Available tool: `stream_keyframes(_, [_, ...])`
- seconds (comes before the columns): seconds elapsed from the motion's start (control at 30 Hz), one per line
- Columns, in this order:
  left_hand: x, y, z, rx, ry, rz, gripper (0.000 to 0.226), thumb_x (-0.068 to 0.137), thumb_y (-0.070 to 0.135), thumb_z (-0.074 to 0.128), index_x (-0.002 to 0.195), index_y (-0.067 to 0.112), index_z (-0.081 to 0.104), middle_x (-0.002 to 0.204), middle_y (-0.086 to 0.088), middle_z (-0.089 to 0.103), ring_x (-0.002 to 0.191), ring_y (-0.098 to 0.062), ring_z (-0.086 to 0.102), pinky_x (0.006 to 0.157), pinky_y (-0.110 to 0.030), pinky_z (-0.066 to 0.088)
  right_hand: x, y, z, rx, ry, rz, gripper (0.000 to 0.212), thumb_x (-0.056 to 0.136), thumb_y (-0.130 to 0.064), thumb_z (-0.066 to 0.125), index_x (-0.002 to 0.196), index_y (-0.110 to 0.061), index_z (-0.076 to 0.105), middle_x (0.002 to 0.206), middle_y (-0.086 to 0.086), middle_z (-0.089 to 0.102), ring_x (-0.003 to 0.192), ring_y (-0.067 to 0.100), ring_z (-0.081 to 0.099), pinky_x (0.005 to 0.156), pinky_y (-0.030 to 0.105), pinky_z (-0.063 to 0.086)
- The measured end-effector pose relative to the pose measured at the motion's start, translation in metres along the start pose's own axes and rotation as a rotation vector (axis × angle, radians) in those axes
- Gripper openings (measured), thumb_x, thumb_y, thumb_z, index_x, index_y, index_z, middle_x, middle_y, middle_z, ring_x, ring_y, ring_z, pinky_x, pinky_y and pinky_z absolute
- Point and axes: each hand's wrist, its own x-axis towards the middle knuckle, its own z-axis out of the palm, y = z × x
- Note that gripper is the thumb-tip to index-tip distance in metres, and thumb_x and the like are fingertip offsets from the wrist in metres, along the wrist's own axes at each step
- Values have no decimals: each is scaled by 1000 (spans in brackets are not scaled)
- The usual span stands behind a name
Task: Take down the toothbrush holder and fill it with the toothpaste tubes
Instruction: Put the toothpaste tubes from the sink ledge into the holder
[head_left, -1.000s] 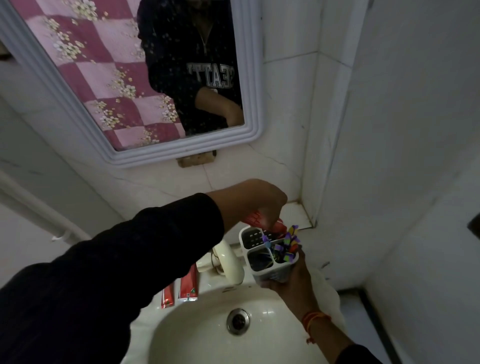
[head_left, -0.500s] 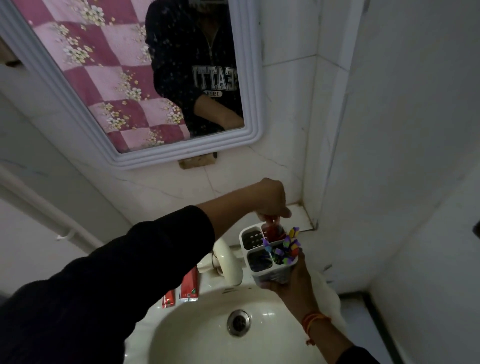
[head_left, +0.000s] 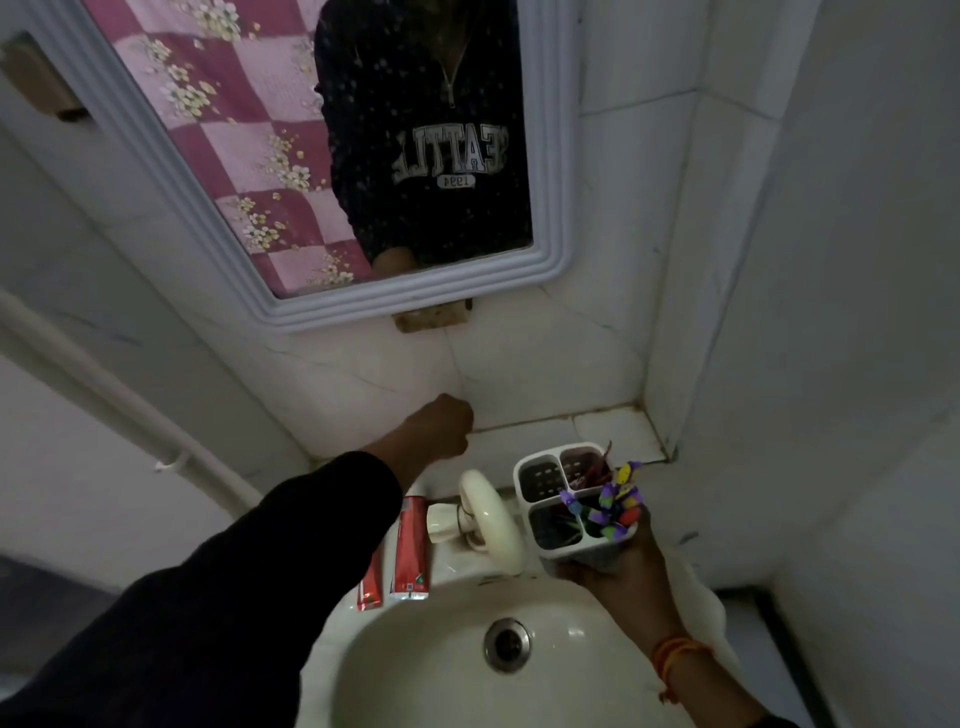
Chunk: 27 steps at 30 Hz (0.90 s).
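Note:
My right hand (head_left: 618, 577) grips a white four-compartment toothbrush holder (head_left: 540, 486) from below, over the right rim of the basin. Its front right compartment holds colourful toothbrushes (head_left: 613, 501). Its back right compartment holds a red toothpaste tube (head_left: 587, 470). My left hand (head_left: 441, 426) is curled into a fist with nothing in it, near the tiled wall, left of the holder. Two red toothpaste tubes (head_left: 410, 551) lie side by side on the basin ledge, partly under my left sleeve.
A cream tap (head_left: 491, 519) curves over the white washbasin (head_left: 415, 670) between the tubes and the holder. A framed mirror (head_left: 291, 156) hangs on the wall above. A tiled ledge (head_left: 613, 428) fills the right corner. A white pipe (head_left: 104, 389) runs along the left wall.
My left hand let go of the red tube in the holder's back right compartment and drew back to the left, toward the wall. My right hand has kept the holder almost still.

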Motion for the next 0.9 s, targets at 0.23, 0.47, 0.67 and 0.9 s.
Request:
stream_keyframes(0.23, [12,-29,60,0,117,-6,28,95,7,48,119,3,61,122,-21,64,115,-38,62,95,-40,47,2,8,2,-34,34,17,110,45,-16,105,138,-27,47,128,-5,71,121,19,67,96,52,58])
stream_keyframes(0.47, [19,-33,62,11,178,76,31,91,9,51,116,6,69,117,-21,65,114,-41,59,95,-44,51,-1,0,7,-70,76,-29,98,49,8,98,120,-39,50,116,-14,74,110,-1,69,88,20,59])
stream_keyframes(0.67, [-16,3,17,-62,461,347,53,101,35,46,152,21,40,133,-12,52,93,-33,67,76,-44,59,-4,-2,4,-102,66,-35,101,50,4,99,124,-42,48,120,-20,71,114,1,68,92,28,60])
stream_keyframes(0.9, [-61,76,-73,103,-60,371,39,86,42,74,117,19,66,96,0,74,72,-11,72,66,-29,59,-11,-23,4,-108,14,85,86,56,-30,100,129,-17,56,116,0,70,107,13,70,87,36,62])
